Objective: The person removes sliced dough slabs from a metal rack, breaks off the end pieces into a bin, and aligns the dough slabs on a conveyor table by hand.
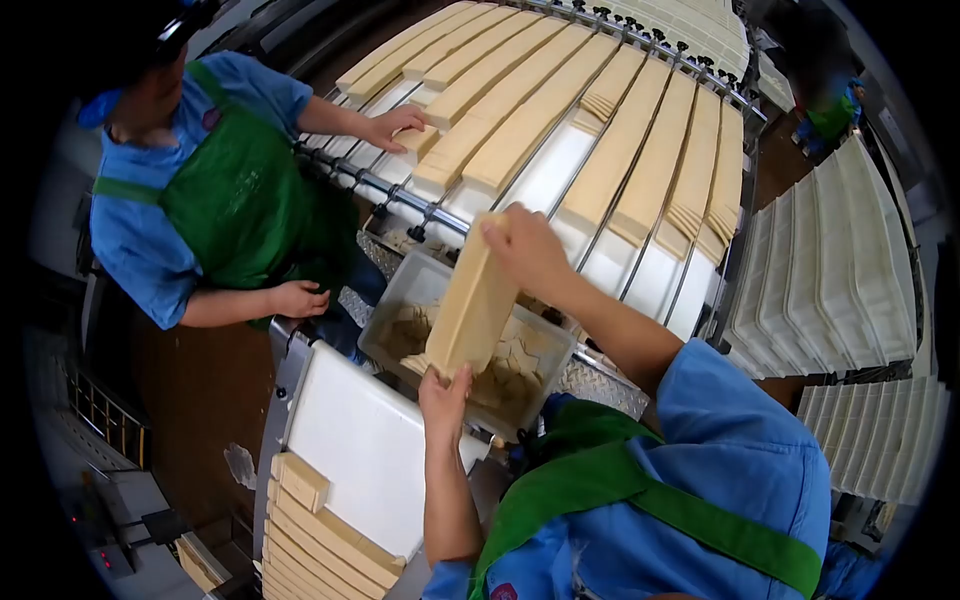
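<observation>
A long stack of pale yellow dough-like sheets is held at a tilt between my two hands. My right hand grips its upper end, and my left hand is closed around the lower end. Directly underneath stands a grey plastic bin with torn scraps of thin sheet inside; the stack hides part of it. Beyond my right hand, similar long stacks lie side by side on a white conveyor. Some of their near ends fan out in layers.
Across from me a co-worker in a green apron touches a short piece on the conveyor. At lower left a white table bears more stacks. White trays are piled at right. A metal rail edges the conveyor.
</observation>
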Demonstrator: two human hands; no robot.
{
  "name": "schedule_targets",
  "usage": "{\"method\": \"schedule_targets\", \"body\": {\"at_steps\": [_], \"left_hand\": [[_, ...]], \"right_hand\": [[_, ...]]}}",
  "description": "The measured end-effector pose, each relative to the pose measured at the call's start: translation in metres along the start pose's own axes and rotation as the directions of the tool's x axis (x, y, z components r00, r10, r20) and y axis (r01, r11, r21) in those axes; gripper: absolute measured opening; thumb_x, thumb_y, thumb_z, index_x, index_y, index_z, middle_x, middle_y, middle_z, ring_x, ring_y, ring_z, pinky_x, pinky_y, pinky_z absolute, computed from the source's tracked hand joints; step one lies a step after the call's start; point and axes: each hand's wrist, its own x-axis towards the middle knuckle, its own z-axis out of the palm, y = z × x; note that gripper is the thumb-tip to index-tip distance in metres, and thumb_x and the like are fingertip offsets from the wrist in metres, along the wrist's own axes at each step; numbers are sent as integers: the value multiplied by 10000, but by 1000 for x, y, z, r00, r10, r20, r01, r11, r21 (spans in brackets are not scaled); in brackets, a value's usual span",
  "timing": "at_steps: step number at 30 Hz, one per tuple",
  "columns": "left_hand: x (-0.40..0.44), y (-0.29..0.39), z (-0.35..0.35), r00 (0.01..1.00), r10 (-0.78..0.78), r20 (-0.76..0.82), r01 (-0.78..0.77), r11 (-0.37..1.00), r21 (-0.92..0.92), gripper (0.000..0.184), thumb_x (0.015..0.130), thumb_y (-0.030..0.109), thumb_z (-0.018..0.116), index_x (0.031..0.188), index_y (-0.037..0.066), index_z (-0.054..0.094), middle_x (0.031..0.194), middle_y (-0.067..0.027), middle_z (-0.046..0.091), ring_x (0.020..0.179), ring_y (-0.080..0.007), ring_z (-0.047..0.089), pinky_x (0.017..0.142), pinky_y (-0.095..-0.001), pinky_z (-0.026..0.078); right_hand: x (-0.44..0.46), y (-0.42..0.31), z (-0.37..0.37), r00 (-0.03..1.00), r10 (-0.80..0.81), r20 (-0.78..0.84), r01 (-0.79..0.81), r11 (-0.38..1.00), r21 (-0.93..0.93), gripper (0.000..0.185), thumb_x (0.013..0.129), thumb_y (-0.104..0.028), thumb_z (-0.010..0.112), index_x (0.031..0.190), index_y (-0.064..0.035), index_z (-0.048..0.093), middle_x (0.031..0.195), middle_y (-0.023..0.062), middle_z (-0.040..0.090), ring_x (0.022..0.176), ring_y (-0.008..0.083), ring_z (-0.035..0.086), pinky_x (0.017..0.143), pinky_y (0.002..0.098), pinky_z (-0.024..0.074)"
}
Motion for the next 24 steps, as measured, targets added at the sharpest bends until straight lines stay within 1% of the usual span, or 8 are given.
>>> {"method": "schedule_targets", "body": {"at_steps": [4, 8, 11, 13, 17, 18, 21, 24], "left_hand": [[60, 26, 71, 999, -10, 50, 6, 996, 87, 264, 921, 226, 596, 995, -27, 578, 749, -17, 586, 617, -78, 510, 543, -232, 410], [148, 30, 128, 998, 56, 25, -59, 981, 186, 318, 942, 266, 533, 861, -35, 599, 699, -34, 577, 599, -76, 502, 527, -248, 396], [205, 4, 159, 996, 93, 15, -90, 899, 429, 336, 878, 216, 534, 774, -95, 606, 691, -113, 626, 615, -150, 555, 565, -294, 435], [207, 25, 180, 1000, 19, 12, -22, 885, 464, 383, 839, 243, 503, 755, -121, 588, 772, -306, 600, 721, -426, 585, 689, -448, 447], [239, 22, 205, 995, 68, 78, -98, 864, 494, 392, 831, 264, 501, 751, -107, 597, 790, -300, 609, 772, -440, 594, 703, -462, 456], [243, 21, 207, 995, 63, 81, -95, 855, 510, 392, 831, 264, 501, 751, -107, 597, 790, -300, 609, 772, -440, 594, 703, -462, 456], [254, 23, 217, 993, 105, 62, -120, 772, 625, 337, 834, 227, 537, 733, -83, 619, 627, -135, 609, 609, -167, 563, 569, -322, 431], [256, 40, 229, 990, 90, 106, -135, 796, 590, 342, 842, 242, 542, 701, -64, 604, 602, -118, 578, 581, -145, 521, 550, -320, 413]], "right_hand": [[53, 72, -37, 946, 278, -164, -268, 960, 78, 542, 926, -510, 438, 1005, 21, 506, 923, 276, 632, 913, 441, 598, 834, 514, 446], [124, 137, -55, 969, 173, -175, -193, 976, -105, 547, 969, -492, 318, 1023, 5, 541, 940, 237, 650, 885, 430, 614, 832, 532, 424], [160, 184, -54, 983, 170, -73, -185, 923, -337, 601, 974, -509, 253, 1054, -9, 577, 970, 216, 658, 910, 398, 622, 874, 558, 375], [176, 197, -57, 981, 184, -68, -196, 913, -358, 638, 970, -522, 241, 1067, -3, 599, 999, 213, 657, 946, 369, 621, 917, 572, 319], [208, 217, -74, 964, 227, -136, -262, 888, -379, 650, 965, -521, 247, 1097, 15, 591, 1030, 227, 650, 984, 374, 610, 960, 562, 285], [211, 221, -77, 959, 258, -119, -284, 885, -370, 648, 961, -519, 254, 1129, 17, 577, 1075, 236, 632, 1022, 372, 594, 978, 544, 276], [221, 230, -78, 931, 343, -123, -365, 868, -337, 642, 954, -506, 271, 1196, 24, 541, 1195, 251, 569, 1125, 357, 533, 1011, 503, 258], [228, 236, -78, 904, 383, -191, -428, 833, -351, 628, 951, -481, 283, 1251, 24, 504, 1317, 247, 478, 1238, 333, 434, 1037, 463, 244]]}}
